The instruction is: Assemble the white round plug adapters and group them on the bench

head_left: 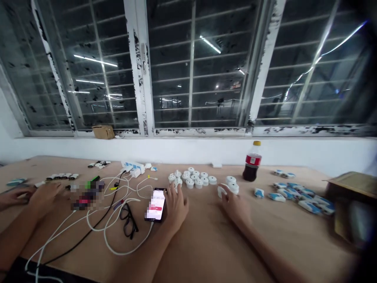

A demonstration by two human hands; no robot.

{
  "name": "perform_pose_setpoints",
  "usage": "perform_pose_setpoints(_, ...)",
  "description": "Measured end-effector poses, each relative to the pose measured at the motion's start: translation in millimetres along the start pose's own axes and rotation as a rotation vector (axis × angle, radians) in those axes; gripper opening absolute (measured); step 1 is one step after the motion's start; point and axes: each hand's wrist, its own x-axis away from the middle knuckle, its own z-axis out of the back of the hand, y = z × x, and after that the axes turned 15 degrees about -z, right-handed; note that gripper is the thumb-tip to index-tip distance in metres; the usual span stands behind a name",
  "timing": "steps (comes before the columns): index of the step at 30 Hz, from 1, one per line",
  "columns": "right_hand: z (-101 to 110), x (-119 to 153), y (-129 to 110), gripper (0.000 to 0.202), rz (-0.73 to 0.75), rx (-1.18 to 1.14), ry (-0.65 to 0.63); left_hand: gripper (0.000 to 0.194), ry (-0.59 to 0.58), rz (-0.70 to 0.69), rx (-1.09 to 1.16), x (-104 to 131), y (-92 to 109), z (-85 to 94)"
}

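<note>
Several round white pieces [198, 181] stand grouped at the middle of the table. My left hand [176, 206] is beside the right edge of a lit phone [156, 205], its spread fingertips at the nearest white pieces; nothing shows in its grasp. My right hand [235, 206] has its thumb and bent fingers round a white piece [220, 191], partly covered by the fingers. Just behind that hand are a few more round white pieces [231, 180].
Black glasses [128, 221], looping cables, and a power strip [133, 167] lie to the left. Another person's hands [44, 198] are at far left. A cola bottle [252, 162], blue-and-white pieces [303, 194] and a cardboard box [350, 188] are at right.
</note>
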Motion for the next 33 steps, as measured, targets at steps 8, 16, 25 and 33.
perform_pose_setpoints(8, -5.3, 7.9, -4.0, 0.061, -0.020, 0.004, -0.044, 0.060, -0.024, -0.021, 0.106, 3.0, -0.4, -8.6)
perform_pose_setpoints(16, -19.2, 7.8, -11.1, 0.047, 0.141, -0.045, -0.069, 0.057, -0.036, -0.104, 0.555, -0.4, 8.1, 5.3)
perform_pose_setpoints(25, -29.4, -11.1, -8.0, 0.049, 0.103, 0.067, -0.014, 0.040, -0.148, -0.022, 0.745, -4.0, 5.8, 7.5)
perform_pose_setpoints(33, -42.2, -39.8, -24.3, 0.058, 0.238, 0.054, -0.021, 0.042, -0.164, -0.046, 0.752, -8.2, 13.3, 24.3)
